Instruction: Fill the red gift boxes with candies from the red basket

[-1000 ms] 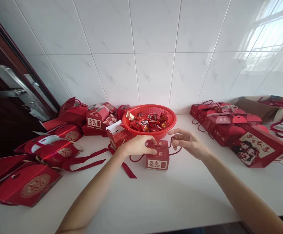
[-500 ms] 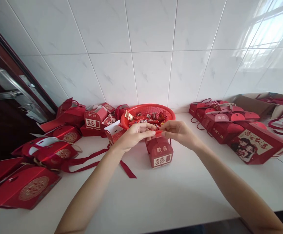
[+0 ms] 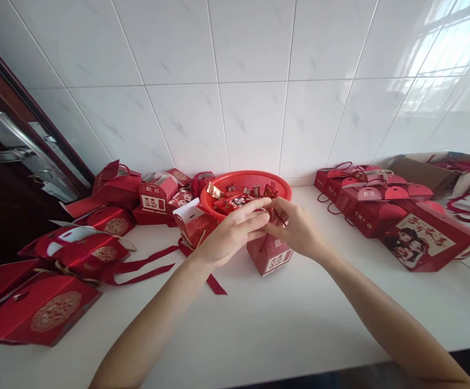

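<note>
A small red gift box [image 3: 265,259] with white characters and a pale label on its side stands on the white table in front of me, turned at an angle. My right hand [image 3: 295,227] pinches the top of this box, where a bit of dark red cord shows by the fingers. My left hand [image 3: 237,229] meets it from the other side, fingers long and close together against the box's top. The two hands touch at the fingertips and hide most of the lid. Just behind them is a red plastic basket [image 3: 251,175] with wrapped sweets [image 3: 237,201] in it.
An open red box [image 3: 196,224] stands left of my hands, a dark red ribbon [image 3: 146,266] trailing nearby. More red boxes [image 3: 60,313] crowd the left side. Several corded boxes [image 3: 373,208] and a larger picture box [image 3: 425,237] stand right, before a cardboard carton [image 3: 421,173].
The gift box has turned and shifted slightly right. My left fingers have straightened out from a pinch, and my right hand has come lower and closer around the box's top.
</note>
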A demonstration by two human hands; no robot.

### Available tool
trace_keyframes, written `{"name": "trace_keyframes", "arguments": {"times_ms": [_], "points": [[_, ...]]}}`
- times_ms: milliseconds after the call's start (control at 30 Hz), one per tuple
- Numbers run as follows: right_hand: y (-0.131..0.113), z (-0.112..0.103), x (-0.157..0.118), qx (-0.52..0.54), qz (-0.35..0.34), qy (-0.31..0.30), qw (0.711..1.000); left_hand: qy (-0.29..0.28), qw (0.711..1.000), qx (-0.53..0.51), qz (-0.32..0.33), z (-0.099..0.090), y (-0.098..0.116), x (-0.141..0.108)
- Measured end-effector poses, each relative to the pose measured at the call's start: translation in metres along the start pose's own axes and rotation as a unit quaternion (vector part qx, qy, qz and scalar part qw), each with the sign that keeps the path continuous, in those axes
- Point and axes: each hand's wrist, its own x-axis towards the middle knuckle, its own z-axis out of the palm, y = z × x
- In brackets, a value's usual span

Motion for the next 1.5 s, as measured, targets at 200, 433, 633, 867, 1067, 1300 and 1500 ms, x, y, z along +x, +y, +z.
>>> {"name": "trace_keyframes", "arguments": {"times_ms": [200, 433, 633, 867, 1067, 1300, 1500], "points": [[0.005, 0.003, 0.002, -0.048, 0.015, 0.03, 0.998, 0.069, 0.97, 0.227, 0.046, -0.006, -0.008, 0.008], [0.016, 0.003, 0.005, 0.01, 0.017, 0.037, 0.999, 0.135, 0.885, 0.443, 0.045, -0.022, -0.026, 0.02], [0.024, 0.004, 0.008, 0.088, 0.036, 0.027, 0.995, 0.025, 0.885, 0.465, 0.022, -0.019, -0.037, 0.021], [0.024, 0.006, 0.005, 0.22, 0.093, -0.036, 0.97, 0.051, 0.881, 0.469, 0.031, -0.013, -0.046, 0.022], [0.026, 0.008, 0.0, 0.324, 0.096, -0.063, 0.939, 0.131, 0.816, 0.554, 0.101, -0.009, -0.069, 0.029], [0.024, -0.019, -0.015, 0.361, 0.107, 0.014, 0.926, 0.121, 0.852, 0.462, 0.215, 0.001, -0.091, 0.028], [0.033, -0.074, -0.048, 0.311, 0.115, 0.168, 0.928, 0.046, 0.87, 0.41, 0.269, 0.013, -0.131, 0.013]]}}
